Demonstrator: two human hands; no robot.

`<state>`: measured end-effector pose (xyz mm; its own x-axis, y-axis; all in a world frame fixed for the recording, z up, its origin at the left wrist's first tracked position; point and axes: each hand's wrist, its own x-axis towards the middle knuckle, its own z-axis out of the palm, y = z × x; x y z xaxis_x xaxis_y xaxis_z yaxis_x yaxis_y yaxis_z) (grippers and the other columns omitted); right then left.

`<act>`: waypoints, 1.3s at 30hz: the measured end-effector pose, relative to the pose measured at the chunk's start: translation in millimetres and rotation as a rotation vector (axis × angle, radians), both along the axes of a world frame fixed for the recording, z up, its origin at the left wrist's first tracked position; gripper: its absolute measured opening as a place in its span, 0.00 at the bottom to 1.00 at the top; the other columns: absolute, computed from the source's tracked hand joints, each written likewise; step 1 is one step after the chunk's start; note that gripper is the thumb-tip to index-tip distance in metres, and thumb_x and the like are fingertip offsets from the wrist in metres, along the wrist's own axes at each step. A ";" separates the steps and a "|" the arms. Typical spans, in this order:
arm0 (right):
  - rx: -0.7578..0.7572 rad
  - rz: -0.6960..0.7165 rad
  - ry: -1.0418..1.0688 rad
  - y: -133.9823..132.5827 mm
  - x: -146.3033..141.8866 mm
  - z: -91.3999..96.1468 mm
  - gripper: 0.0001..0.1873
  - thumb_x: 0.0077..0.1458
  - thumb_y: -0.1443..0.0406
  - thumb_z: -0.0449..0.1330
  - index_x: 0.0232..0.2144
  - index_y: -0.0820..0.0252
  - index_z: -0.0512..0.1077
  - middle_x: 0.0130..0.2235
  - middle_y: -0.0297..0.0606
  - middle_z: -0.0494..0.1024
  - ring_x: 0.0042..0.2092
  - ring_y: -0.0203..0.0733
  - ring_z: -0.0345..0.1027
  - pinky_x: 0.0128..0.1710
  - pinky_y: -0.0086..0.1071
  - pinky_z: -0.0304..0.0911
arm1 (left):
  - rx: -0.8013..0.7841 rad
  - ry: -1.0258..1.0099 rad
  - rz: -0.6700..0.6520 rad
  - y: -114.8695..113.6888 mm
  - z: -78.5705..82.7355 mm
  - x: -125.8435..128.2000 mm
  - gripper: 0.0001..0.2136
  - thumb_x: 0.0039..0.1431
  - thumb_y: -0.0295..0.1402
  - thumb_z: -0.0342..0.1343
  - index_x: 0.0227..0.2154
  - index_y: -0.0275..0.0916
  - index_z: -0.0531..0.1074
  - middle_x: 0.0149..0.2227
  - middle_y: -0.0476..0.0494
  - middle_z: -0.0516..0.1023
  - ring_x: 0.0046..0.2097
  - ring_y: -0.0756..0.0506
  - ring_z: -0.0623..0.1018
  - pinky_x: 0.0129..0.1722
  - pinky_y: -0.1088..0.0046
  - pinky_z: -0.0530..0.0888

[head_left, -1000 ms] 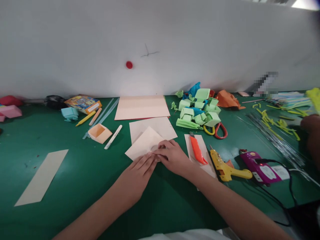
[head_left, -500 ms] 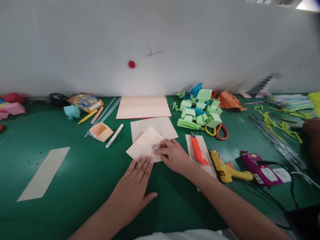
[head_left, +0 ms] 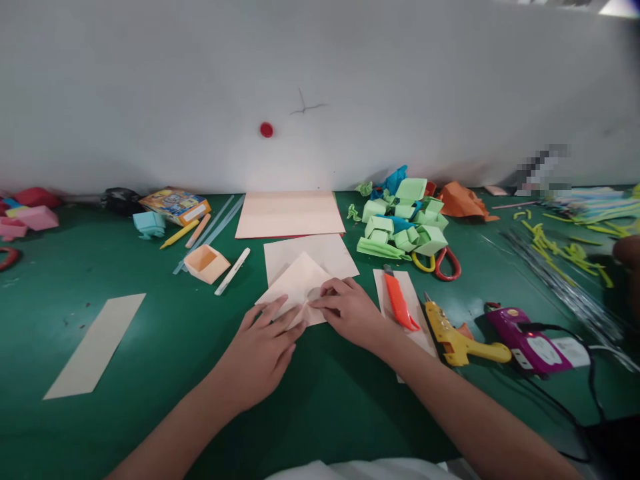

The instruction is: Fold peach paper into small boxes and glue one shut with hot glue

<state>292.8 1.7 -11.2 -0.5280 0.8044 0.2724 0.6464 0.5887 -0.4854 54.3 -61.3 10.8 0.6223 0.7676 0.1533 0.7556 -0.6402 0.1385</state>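
Observation:
A pale peach square of paper (head_left: pixel 300 280) lies cornerwise before me, with a small fold at its near corner. My left hand (head_left: pixel 265 353) rests on the paper's near left side, fingers stretched out and apart, palm down. At the right side, my right hand (head_left: pixel 347 313) has its thumb and fingers pinched together at the paper near the fold. The exact grip of those fingertips is partly hidden. Beneath the far corner lies a white sheet (head_left: pixel 325 257). Left of it are a small peach folded paper box (head_left: pixel 207 265) and a white pen (head_left: pixel 233 271).
An orange utility knife (head_left: pixel 400 303) lies on a paper strip at right. Beyond it are a yellow glue gun (head_left: pixel 457 337) and a purple power strip (head_left: pixel 530 340) with black cable. Green paper pieces (head_left: pixel 400 230) and scissors (head_left: pixel 445 263) stand behind. Another person's hand (head_left: pixel 627 253) shows far right.
My left hand has shifted slightly left and its fingers have spread and bent over the paper's near edge. My right hand stays in nearly the same place.

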 end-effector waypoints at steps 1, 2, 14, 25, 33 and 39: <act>-0.001 0.001 0.003 -0.3 0.3 0.4 0.19 0.60 0.73 0.59 0.46 0.47 0.82 0.47 0.39 0.76 0.47 0.46 0.64 0.51 0.44 0.64 | -0.019 0.022 -0.044 3.0 -0.5 -4.7 0.22 0.68 0.29 0.47 0.63 0.47 0.66 0.66 0.46 0.69 0.70 0.37 0.60 0.63 0.51 0.62; -0.001 0.003 0.005 -0.6 0.7 0.8 0.19 0.60 0.73 0.59 0.46 0.47 0.82 0.47 0.39 0.76 0.47 0.46 0.64 0.51 0.44 0.64 | -0.038 0.040 -0.079 6.2 -1.1 -9.5 0.23 0.69 0.29 0.47 0.65 0.48 0.64 0.66 0.46 0.67 0.71 0.37 0.58 0.63 0.52 0.63; 0.010 0.035 0.015 2.3 3.3 -3.2 0.19 0.61 0.72 0.59 0.47 0.46 0.81 0.47 0.39 0.75 0.47 0.46 0.64 0.52 0.43 0.63 | -0.070 0.056 -0.167 17.9 -4.1 -23.6 0.24 0.71 0.33 0.46 0.68 0.52 0.58 0.66 0.45 0.68 0.72 0.37 0.54 0.66 0.49 0.55; -0.013 0.224 -0.003 -11.8 13.0 15.3 0.13 0.63 0.61 0.61 0.48 0.40 0.81 0.65 0.35 0.63 0.62 0.57 0.54 0.61 0.55 0.53 | -0.200 0.070 -0.125 20.3 -0.7 -27.6 0.26 0.72 0.30 0.45 0.68 0.62 0.53 0.69 0.51 0.62 0.74 0.33 0.45 0.66 0.34 0.46; -0.079 0.248 -0.164 -8.1 16.2 22.2 0.14 0.65 0.59 0.59 0.49 0.36 0.80 0.70 0.29 0.59 0.66 0.61 0.49 0.61 0.60 0.51 | -0.225 0.066 -0.109 20.6 -2.3 -28.0 0.26 0.73 0.33 0.44 0.69 0.61 0.50 0.69 0.49 0.63 0.74 0.32 0.44 0.65 0.31 0.40; -0.191 0.230 -0.266 3.7 30.5 35.2 0.11 0.64 0.55 0.59 0.43 0.33 0.82 0.73 0.17 0.49 0.70 0.68 0.41 0.61 0.65 0.48 | -0.262 0.051 -0.094 20.3 -3.1 -27.9 0.25 0.74 0.34 0.42 0.69 0.62 0.51 0.68 0.51 0.64 0.74 0.32 0.43 0.64 0.31 0.34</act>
<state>323.2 5.4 24.0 -0.7322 0.6798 -0.0411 0.6262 0.6483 -0.4332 26.4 -41.0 7.7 0.6941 0.7158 -0.0761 0.7052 -0.6550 0.2713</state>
